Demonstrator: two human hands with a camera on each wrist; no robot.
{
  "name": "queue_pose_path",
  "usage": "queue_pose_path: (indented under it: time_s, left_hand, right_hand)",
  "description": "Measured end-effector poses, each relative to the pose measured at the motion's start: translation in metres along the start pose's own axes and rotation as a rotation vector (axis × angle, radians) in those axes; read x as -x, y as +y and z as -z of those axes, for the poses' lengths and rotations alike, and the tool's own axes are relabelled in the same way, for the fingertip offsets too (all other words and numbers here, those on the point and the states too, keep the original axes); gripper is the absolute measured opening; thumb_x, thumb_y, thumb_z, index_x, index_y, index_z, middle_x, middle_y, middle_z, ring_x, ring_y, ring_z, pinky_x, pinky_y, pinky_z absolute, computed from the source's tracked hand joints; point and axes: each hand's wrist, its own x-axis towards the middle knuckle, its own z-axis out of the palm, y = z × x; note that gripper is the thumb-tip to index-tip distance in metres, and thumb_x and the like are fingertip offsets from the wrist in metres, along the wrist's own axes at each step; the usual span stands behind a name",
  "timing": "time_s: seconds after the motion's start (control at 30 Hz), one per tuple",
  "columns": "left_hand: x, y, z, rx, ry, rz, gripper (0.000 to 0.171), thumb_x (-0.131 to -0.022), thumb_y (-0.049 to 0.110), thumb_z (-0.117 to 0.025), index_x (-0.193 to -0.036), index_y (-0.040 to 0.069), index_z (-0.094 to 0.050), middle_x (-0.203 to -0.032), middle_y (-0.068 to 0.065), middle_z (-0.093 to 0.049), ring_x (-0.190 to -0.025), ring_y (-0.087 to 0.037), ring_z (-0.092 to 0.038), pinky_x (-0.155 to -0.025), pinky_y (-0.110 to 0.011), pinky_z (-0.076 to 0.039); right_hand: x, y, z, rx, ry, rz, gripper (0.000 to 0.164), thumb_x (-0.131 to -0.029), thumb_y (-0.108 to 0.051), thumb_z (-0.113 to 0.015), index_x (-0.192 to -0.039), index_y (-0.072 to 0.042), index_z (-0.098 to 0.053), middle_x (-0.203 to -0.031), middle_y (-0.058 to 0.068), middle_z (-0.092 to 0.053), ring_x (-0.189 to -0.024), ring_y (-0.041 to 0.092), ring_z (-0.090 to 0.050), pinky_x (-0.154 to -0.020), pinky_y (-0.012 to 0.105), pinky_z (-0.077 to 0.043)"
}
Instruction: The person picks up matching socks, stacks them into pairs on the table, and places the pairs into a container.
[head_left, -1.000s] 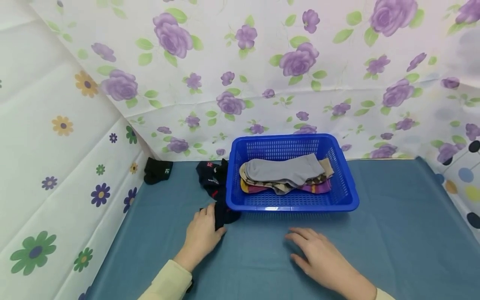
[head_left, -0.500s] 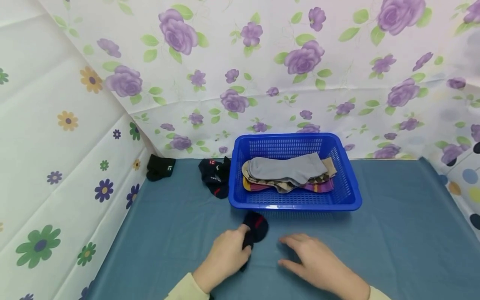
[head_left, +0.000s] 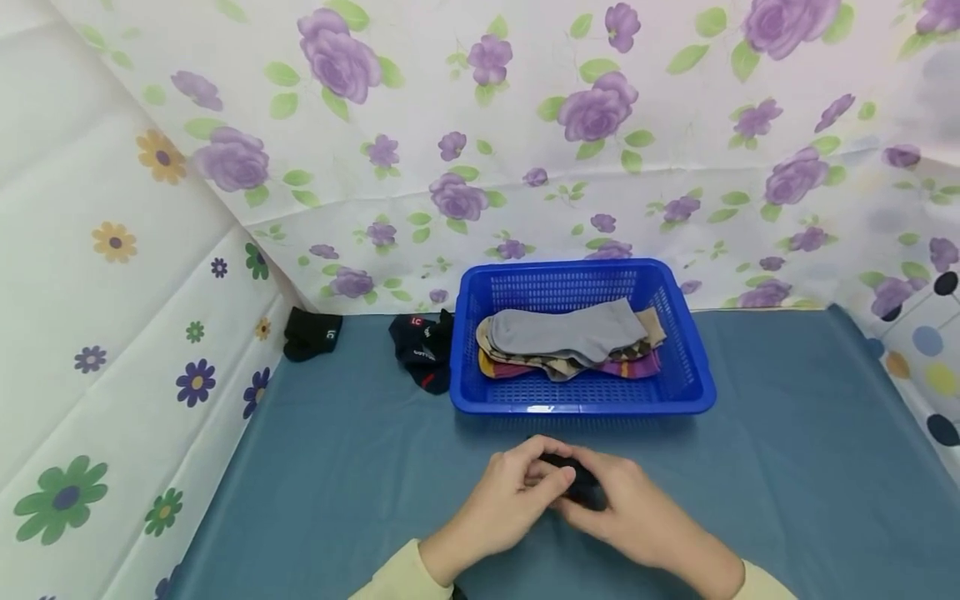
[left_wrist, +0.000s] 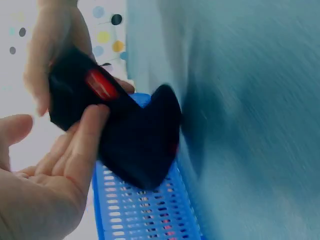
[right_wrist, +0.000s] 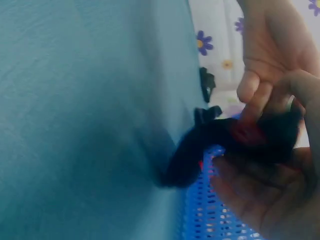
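While the hands [head_left: 491, 504] meet on a dark sock [head_left: 588, 490], right gripping, left touching, a black sock [head_left: 309, 336] farther left reads "LC".

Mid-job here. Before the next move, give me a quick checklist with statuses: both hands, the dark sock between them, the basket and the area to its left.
1. Right hand grips the dark sock: ok.
2. Left hand pinches it too: cannot tell; fingers touch the sock, but a firm pinch isn't clear.
3. Sock lies flat: not ok; it is bent, with one end sticking out of the hands.
4. Blue basket stands level, open side up: ok.
5. Stack in the basket lies within the rim, grey sock on top: ok.
6. Area left of the basket free of socks: not ok; dark socks lie beside it and a black bundle lies farther left.
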Motion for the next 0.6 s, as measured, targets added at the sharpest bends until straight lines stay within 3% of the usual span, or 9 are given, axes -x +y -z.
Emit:
queue_pose_path:
  time_s: [0.07,0.13,0.2,0.27,0.33,0.47,0.6]
  left_hand:
    - [0.002,0.004,0.002,0.032,0.014,-0.065,0.025,-0.095,0.034,-0.052,-0.115,0.021,-0.060,-0.097,0.000,-0.071,-0.083,-0.010,-0.069,-0.064,-0.025,-0.055]
    - [0.003,0.008,0.005,-0.010,0.076,-0.154,0.019,-0.094,0.028,-0.056,-0.108,0.018,-0.062,-0.091,0.000,-0.072,-0.076,-0.008,-0.068,-0.061,-0.026,-0.055]
    - [0.003,0.012,0.009,-0.114,0.155,-0.238,0.015,-0.090,0.023,-0.062,-0.104,0.017,-0.063,-0.086,0.002,-0.070,-0.072,-0.006,-0.066,-0.061,-0.026,-0.055]
    - [0.000,0.015,0.014,-0.236,0.224,-0.287,0.024,-0.084,0.020,-0.070,-0.106,0.020,-0.063,-0.086,0.007,-0.065,-0.074,-0.005,-0.063,-0.064,-0.026,-0.054]
    - [-0.003,0.020,0.017,-0.346,0.233,-0.278,0.044,-0.077,0.023,-0.077,-0.116,0.027,-0.057,-0.098,0.010,-0.060,-0.087,-0.004,-0.059,-0.076,-0.029,-0.053]
    - [-0.009,0.026,0.017,-0.498,0.161,-0.201,0.082,-0.069,0.037,-0.082,-0.136,0.041,-0.035,-0.124,0.010,-0.048,-0.112,-0.006,-0.049,-0.093,-0.037,-0.047]
    - [-0.013,0.025,0.011,-0.556,0.148,-0.170,0.091,-0.070,0.041,-0.080,-0.142,0.039,-0.024,-0.126,0.006,-0.048,-0.113,-0.006,-0.050,-0.093,-0.036,-0.048]
  right_hand:
    - [-0.001,-0.003,0.008,-0.052,0.002,0.005,0.043,-0.091,-0.029,-0.060,-0.131,-0.034,-0.046,-0.123,-0.013,-0.059,-0.105,0.001,-0.060,-0.081,0.024,-0.052]
    - [-0.002,-0.007,0.017,-0.086,0.006,0.004,0.046,-0.090,-0.013,-0.059,-0.129,-0.034,-0.048,-0.120,-0.012,-0.061,-0.098,0.001,-0.062,-0.076,0.021,-0.051]
    - [-0.003,-0.011,0.026,-0.088,0.009,0.006,0.053,-0.089,-0.004,-0.057,-0.130,-0.034,-0.047,-0.120,-0.010,-0.061,-0.093,0.003,-0.062,-0.071,0.021,-0.050]
    - [-0.003,-0.015,0.033,-0.086,0.014,0.015,0.057,-0.087,0.001,-0.056,-0.131,-0.034,-0.047,-0.120,-0.008,-0.061,-0.087,0.005,-0.061,-0.067,0.023,-0.048]
    - [-0.003,-0.018,0.039,-0.078,0.025,0.039,0.060,-0.086,0.003,-0.056,-0.132,-0.033,-0.047,-0.121,-0.005,-0.061,-0.088,0.007,-0.061,-0.067,0.023,-0.049]
    - [-0.002,-0.024,0.046,-0.070,0.068,0.079,0.063,-0.082,0.003,-0.062,-0.131,-0.034,-0.048,-0.124,-0.004,-0.060,-0.098,0.007,-0.063,-0.072,0.022,-0.053]
    - [-0.003,-0.026,0.048,-0.076,0.127,0.090,0.057,-0.082,-0.001,-0.067,-0.129,-0.030,-0.051,-0.111,-0.009,-0.065,-0.094,0.004,-0.065,-0.069,0.022,-0.054]
